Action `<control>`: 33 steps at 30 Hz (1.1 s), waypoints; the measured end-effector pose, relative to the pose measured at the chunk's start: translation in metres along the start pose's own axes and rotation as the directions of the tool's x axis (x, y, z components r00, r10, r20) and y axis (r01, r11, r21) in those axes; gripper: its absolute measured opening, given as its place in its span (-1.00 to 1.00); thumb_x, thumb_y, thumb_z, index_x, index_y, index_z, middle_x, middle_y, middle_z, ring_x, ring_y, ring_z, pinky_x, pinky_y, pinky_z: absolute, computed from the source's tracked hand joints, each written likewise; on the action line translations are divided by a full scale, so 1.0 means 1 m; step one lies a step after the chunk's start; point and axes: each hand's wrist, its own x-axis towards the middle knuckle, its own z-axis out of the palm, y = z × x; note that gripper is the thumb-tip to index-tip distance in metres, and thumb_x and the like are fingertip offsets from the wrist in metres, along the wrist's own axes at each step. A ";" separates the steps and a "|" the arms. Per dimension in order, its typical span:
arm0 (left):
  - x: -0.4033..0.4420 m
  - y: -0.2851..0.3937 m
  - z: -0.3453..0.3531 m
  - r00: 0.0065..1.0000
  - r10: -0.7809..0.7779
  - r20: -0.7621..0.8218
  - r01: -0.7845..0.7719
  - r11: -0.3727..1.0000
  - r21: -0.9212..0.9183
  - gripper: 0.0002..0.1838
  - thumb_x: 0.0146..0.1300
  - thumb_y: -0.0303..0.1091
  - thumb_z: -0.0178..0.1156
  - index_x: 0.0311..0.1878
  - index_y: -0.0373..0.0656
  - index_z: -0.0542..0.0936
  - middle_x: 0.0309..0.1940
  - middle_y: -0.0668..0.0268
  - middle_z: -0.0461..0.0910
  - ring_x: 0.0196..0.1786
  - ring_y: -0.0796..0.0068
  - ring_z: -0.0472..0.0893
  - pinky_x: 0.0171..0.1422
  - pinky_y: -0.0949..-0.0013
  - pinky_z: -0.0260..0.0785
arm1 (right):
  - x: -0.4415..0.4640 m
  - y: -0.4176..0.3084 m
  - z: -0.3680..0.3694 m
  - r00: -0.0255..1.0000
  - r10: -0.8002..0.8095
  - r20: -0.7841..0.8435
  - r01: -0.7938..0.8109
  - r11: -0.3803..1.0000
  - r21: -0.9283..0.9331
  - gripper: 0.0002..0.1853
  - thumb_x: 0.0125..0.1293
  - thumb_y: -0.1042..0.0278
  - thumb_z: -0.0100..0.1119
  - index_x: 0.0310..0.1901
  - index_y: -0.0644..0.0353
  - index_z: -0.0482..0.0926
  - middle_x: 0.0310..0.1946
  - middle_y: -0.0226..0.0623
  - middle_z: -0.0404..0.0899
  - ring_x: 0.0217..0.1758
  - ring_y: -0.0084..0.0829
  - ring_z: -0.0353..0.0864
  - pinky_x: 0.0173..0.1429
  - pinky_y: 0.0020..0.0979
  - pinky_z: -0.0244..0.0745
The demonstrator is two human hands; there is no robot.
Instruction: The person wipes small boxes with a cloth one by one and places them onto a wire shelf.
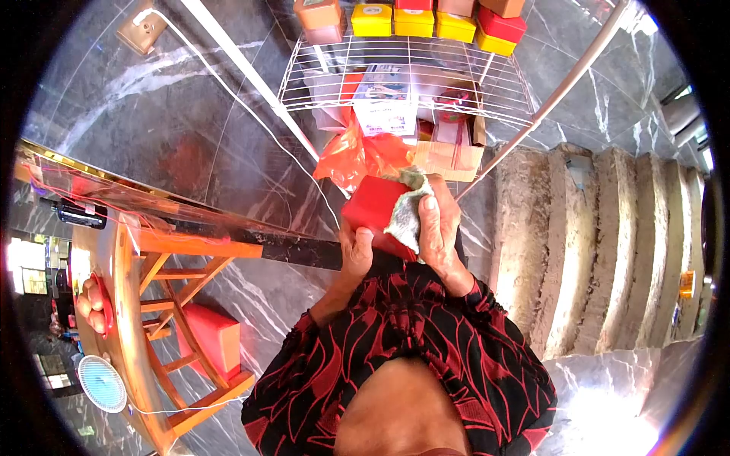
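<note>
A red box is held up in front of my chest, tilted, with its far faces hidden from me. My left hand grips its lower left side, thumb resting on the near face. Against the box's right side my right hand presses a crumpled grey-green cloth, fingers closed round it and thumb laid along it. Part of the cloth hangs over the box's edge. Just beyond the box is an orange-red plastic bag.
A white wire rack stands ahead, with yellow boxes and red ones on top and cartons below. To the left are a wooden chair and a table with a blue-white round item. Concrete steps rise at right.
</note>
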 end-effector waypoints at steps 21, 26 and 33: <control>0.003 0.016 0.007 0.999 0.032 0.014 -0.032 0.999 0.022 -0.40 0.29 -0.08 0.11 0.22 -0.36 0.33 0.09 0.17 0.42 0.12 0.38 0.42 0.21 0.32 0.25 | -0.010 0.069 -0.002 0.818 0.553 0.160 -0.542 0.646 0.538 -0.42 0.44 -0.13 -0.21 0.08 0.31 0.45 -0.11 -0.37 0.52 -0.13 -0.58 0.44 -0.04 -0.48 0.39; 0.008 0.010 0.004 0.997 -0.066 -0.028 0.065 0.997 -0.040 -0.53 0.31 -0.07 0.09 0.06 -0.31 0.45 -0.11 0.28 0.51 -0.08 0.47 0.49 0.05 0.38 0.34 | -0.016 0.064 -0.005 0.862 0.505 0.038 -0.484 0.799 0.356 -0.45 0.48 -0.05 -0.25 -0.19 0.38 0.51 -0.38 -0.45 0.47 -0.32 -0.65 0.32 -0.28 -0.44 0.31; 0.016 0.010 0.013 0.937 -0.289 -0.196 0.222 0.927 -0.304 -0.59 0.43 -0.06 -0.07 -0.03 -0.26 0.49 -0.20 0.35 0.54 -0.20 0.57 0.51 -0.05 0.46 0.38 | -0.022 0.046 0.006 0.899 0.418 -0.128 -0.353 0.867 0.352 -0.56 0.49 0.10 -0.21 -0.02 0.36 0.50 -0.25 -0.44 0.51 -0.22 -0.65 0.40 -0.10 -0.57 0.35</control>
